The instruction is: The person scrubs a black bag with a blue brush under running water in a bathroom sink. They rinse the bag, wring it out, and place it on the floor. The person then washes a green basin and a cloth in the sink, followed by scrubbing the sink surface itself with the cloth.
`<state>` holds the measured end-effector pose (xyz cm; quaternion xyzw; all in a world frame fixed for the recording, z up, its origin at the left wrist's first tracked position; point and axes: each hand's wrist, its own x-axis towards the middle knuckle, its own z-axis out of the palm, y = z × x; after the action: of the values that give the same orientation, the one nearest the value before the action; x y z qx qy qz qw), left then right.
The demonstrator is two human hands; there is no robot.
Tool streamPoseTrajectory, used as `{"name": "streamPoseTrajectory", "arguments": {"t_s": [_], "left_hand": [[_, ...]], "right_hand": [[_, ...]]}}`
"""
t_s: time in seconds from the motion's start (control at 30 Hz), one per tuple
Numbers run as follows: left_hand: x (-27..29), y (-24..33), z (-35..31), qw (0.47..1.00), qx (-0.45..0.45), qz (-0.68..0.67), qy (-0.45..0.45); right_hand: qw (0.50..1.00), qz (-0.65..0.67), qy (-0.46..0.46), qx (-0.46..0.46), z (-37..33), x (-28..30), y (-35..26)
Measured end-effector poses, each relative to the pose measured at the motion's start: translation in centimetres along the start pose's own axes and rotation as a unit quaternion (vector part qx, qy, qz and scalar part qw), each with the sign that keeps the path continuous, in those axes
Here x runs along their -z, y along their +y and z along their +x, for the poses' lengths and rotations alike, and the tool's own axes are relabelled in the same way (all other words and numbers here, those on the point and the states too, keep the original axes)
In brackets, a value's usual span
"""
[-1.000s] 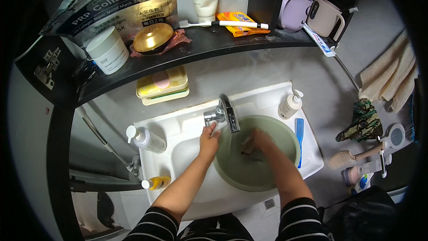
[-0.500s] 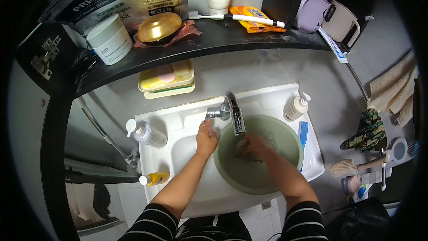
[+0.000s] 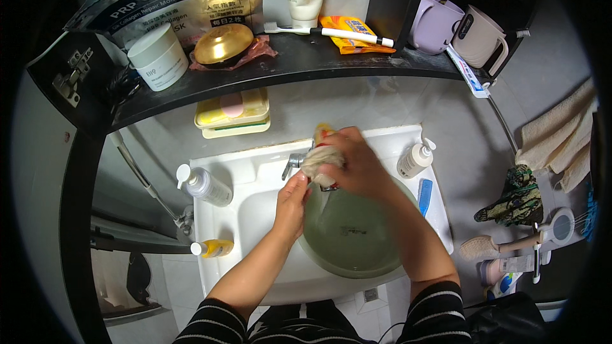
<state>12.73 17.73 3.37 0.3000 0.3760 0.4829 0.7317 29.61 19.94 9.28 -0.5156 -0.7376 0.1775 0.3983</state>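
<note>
My right hand (image 3: 354,159) is closed round a bunched, wet-looking whitish cloth (image 3: 322,160) with yellow and red patches. The cloth is pressed against the chrome faucet (image 3: 294,160) and hides most of its spout. Beside it, my left hand (image 3: 293,200) has its fingers stretched upward with the fingertips at the cloth's lower edge; whether they touch it is unclear. Below the spout a round green basin (image 3: 357,272) holds water and stands in the white sink (image 3: 255,207). A thin stream appears to run down into the basin.
Pump bottles stand left (image 3: 210,186) and right (image 3: 414,160) on the sink, with a small yellow bottle (image 3: 218,248) and a blue comb-like item (image 3: 424,197). A black shelf (image 3: 299,67) with toiletries spans above. A soap dish (image 3: 233,111) hangs on the wall.
My right hand has risen out of the basin's water to the faucet, with the cloth now visible in it. My left hand stays near the faucet handle, its fingertips now beside the cloth.
</note>
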Motion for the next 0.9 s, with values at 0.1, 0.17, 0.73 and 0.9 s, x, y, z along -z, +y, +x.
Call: {"name": "streamPoseTrajectory", "arguments": {"t_s": [0.1, 0.17, 0.73, 0.9], "left_hand": [[-0.3, -1.0, -0.3, 0.999, -0.015, 0.028, -0.044], [-1.1, -0.7, -0.7, 0.998, -0.036, 0.029, -0.051], [-1.6, -0.7, -0.8, 0.994, -0.076, 0.050, -0.055], [1.6, -0.7, -0.1, 0.996, -0.019, 0.085, -0.034]], "right_hand": [[0.999, 0.033, 0.009, -0.038, 2.3, -1.9, 2.1], [0.995, 0.045, 0.005, -0.086, 4.0, -2.6, 3.1], [0.958, 0.040, 0.096, -0.266, 1.6, -12.2, 16.8], [0.928, -0.168, -0.154, -0.294, -6.1, -8.4, 14.0]]}}
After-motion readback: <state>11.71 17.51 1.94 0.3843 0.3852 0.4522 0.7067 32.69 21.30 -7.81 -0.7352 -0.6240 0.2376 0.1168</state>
